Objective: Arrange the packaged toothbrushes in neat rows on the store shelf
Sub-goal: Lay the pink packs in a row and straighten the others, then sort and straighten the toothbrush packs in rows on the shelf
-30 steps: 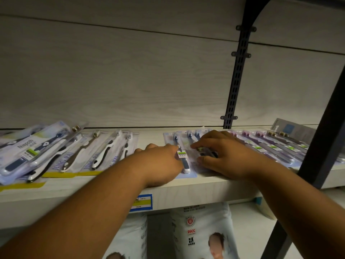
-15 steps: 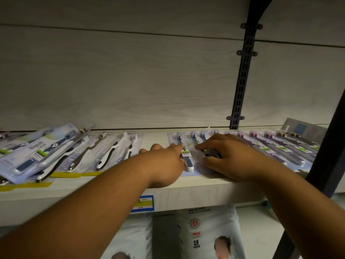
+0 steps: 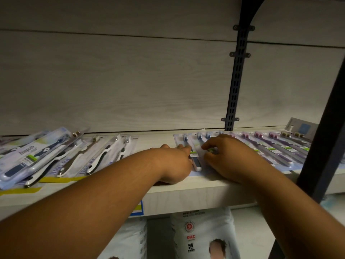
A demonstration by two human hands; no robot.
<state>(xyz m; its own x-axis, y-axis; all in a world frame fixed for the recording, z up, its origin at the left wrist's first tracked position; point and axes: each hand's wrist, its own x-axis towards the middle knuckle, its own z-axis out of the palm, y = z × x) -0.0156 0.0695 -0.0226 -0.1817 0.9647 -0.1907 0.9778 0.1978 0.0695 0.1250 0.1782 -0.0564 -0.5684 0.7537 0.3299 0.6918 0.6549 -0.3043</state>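
Note:
A blue toothbrush pack (image 3: 197,137) lies flat on the pale shelf (image 3: 186,195), near its front edge. My left hand (image 3: 173,163) rests on the shelf at the pack's left edge, and its fingertips pinch that edge beside a blue-handled brush. On top of the pack's right half sits my right hand (image 3: 227,157), fingers curled, thumb and forefinger pinching the pack. Much of the pack is hidden under both hands.
Purple toothbrush packs (image 3: 270,146) lie in a row to the right. White-and-black packs (image 3: 89,157) fan out on the left, with a tilted Niapoth pack (image 3: 31,156) on top. A slotted black upright (image 3: 235,81) and a dark slanted post (image 3: 321,137) stand at right. Bags (image 3: 201,236) sit below.
My left hand has edged right, closer to the blue pack's edge. My right hand stays on the pack. The view has shifted slightly.

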